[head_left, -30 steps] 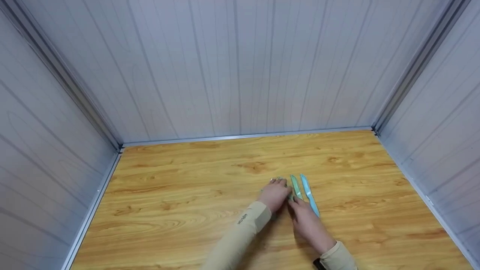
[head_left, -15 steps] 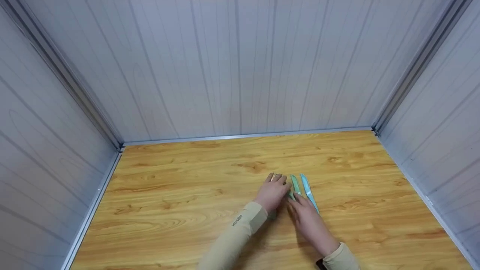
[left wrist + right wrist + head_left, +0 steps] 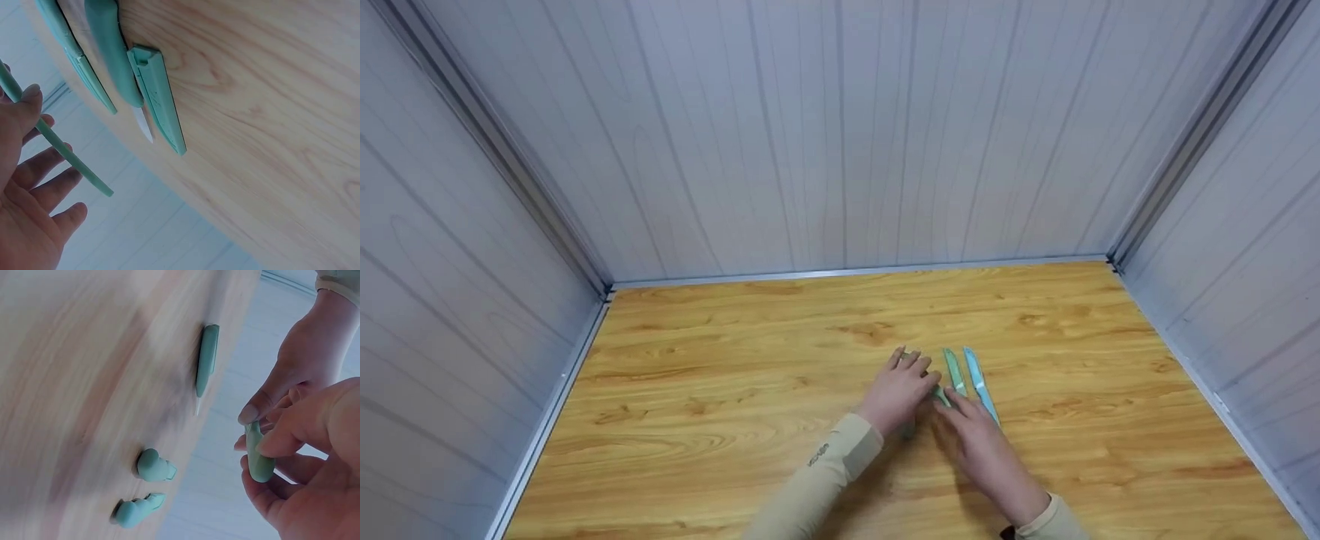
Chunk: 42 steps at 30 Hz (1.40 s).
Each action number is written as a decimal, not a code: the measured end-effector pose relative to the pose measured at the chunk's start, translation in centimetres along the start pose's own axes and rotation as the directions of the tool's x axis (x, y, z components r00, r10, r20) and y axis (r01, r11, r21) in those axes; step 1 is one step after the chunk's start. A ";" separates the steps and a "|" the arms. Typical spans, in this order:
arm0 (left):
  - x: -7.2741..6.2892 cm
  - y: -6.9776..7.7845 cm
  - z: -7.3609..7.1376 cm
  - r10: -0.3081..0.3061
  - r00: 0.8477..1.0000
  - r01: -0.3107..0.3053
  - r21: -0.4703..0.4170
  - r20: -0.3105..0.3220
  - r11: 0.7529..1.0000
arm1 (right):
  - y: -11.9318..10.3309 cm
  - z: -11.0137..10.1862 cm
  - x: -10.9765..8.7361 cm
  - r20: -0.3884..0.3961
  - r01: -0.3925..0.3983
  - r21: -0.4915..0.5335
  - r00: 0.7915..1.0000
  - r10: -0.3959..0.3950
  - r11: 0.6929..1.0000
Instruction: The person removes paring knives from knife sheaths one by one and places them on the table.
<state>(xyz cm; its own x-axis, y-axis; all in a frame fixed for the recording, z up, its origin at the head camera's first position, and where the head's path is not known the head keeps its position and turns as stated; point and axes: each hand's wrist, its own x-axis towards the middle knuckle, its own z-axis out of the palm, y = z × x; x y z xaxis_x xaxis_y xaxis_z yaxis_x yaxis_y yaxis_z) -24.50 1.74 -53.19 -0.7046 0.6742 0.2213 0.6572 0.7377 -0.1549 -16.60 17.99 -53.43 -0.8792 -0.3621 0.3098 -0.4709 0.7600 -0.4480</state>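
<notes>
My left hand (image 3: 898, 390) and right hand (image 3: 982, 450) meet over the table on one green knife (image 3: 260, 464). In the right wrist view, my right thumb and fingers grip its rounded handle while my left thumb pinches the other end. The left wrist view shows its slim green sheath (image 3: 79, 163) passing under my left thumb, other fingers spread; no blade shows on it. A second green knife (image 3: 115, 53) lies on the table with its pale blade bare, beside a separate green sheath (image 3: 160, 101).
To the right of my hands, a sheathed green knife (image 3: 952, 367) and a sheathed blue knife (image 3: 975, 371) lie side by side on the wood-grain table (image 3: 720, 420). Pale panel walls (image 3: 840, 150) rise at the back and both sides.
My left hand has shifted slightly left, its fingers spreading more. My right hand has drawn back a little to the lower right. The knives on the table have stayed put.
</notes>
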 end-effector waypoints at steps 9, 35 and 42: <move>-1.6 0.2 -0.4 -0.011 1.000 0.011 -0.044 -0.008 0.999 | -0.2 -0.2 -0.6 0.027 0.026 0.000 0.999 -0.026 1.000; -5.4 0.6 -1.2 -0.125 0.966 0.085 -0.181 -0.225 0.980 | -1.3 -0.6 -1.5 0.003 0.171 0.010 0.985 -0.171 0.985; -6.1 0.8 -1.7 -0.170 0.970 0.128 -0.227 -0.175 0.965 | -1.6 -0.4 -1.5 -0.045 0.224 0.005 0.974 -0.223 0.975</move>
<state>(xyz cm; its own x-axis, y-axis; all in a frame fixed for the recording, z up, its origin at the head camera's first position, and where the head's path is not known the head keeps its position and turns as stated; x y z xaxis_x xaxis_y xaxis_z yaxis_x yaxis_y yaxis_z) -19.26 -1.86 -52.98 -0.7482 0.5220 0.4095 0.6048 0.7904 0.0975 -14.49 17.51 -52.80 -0.7475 -0.4983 0.4392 -0.6561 0.6568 -0.3716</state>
